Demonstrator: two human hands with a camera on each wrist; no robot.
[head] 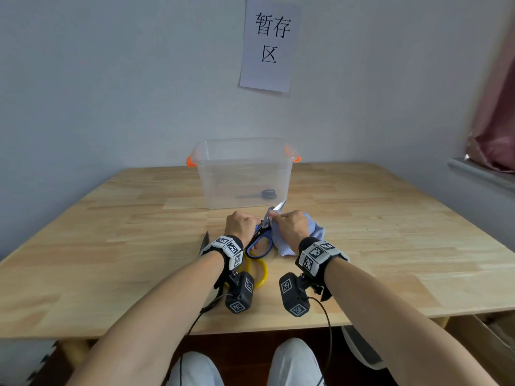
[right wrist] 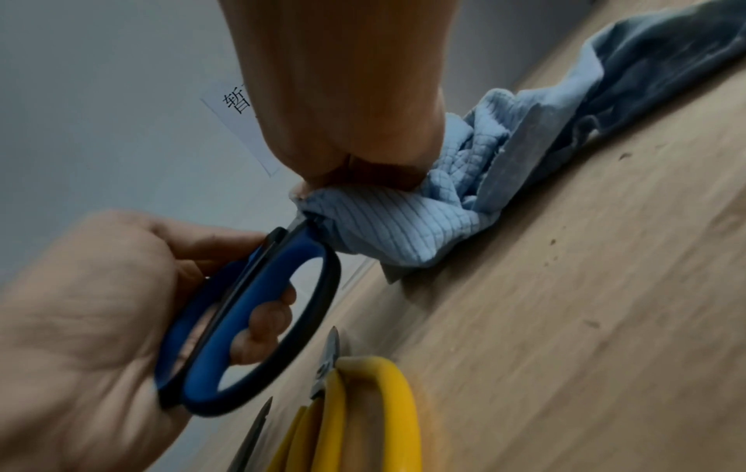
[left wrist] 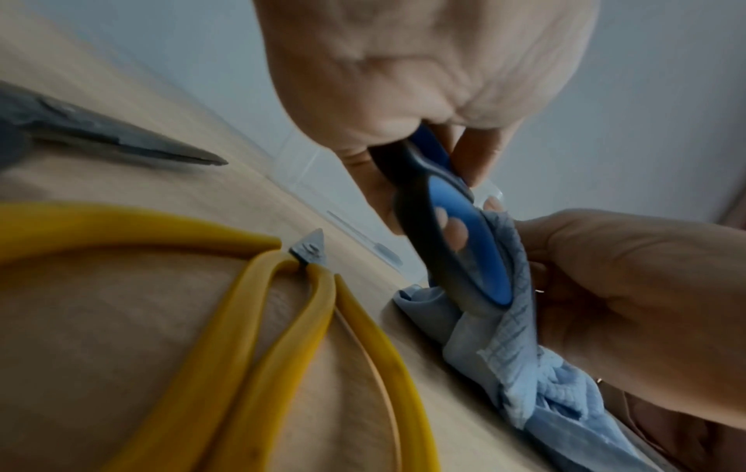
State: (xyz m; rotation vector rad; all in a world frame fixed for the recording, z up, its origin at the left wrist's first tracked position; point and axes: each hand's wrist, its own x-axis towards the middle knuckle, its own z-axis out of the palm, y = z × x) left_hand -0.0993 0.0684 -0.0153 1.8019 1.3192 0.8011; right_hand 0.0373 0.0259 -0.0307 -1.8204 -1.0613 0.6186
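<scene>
My left hand (head: 242, 224) grips the blue-and-black handles of a pair of scissors (head: 262, 240), its fingertips (right wrist: 264, 322) poking through the handle loop (right wrist: 258, 338). The steel blades (head: 279, 206) point up and away toward the bin. My right hand (head: 291, 225) holds a light blue ribbed cloth (head: 313, 232) bunched around the blades just above the handles (right wrist: 379, 230). In the left wrist view the cloth (left wrist: 520, 367) trails down onto the table beside the blue handle (left wrist: 464, 252).
A clear plastic bin (head: 242, 174) with orange latches stands behind the hands, a dark pair of scissors (head: 259, 195) inside. Yellow-handled snips (left wrist: 226, 335) and a dark blade (left wrist: 121, 137) lie on the wooden table (head: 390, 232) under my left wrist. A paper sign (head: 269, 43) hangs on the wall.
</scene>
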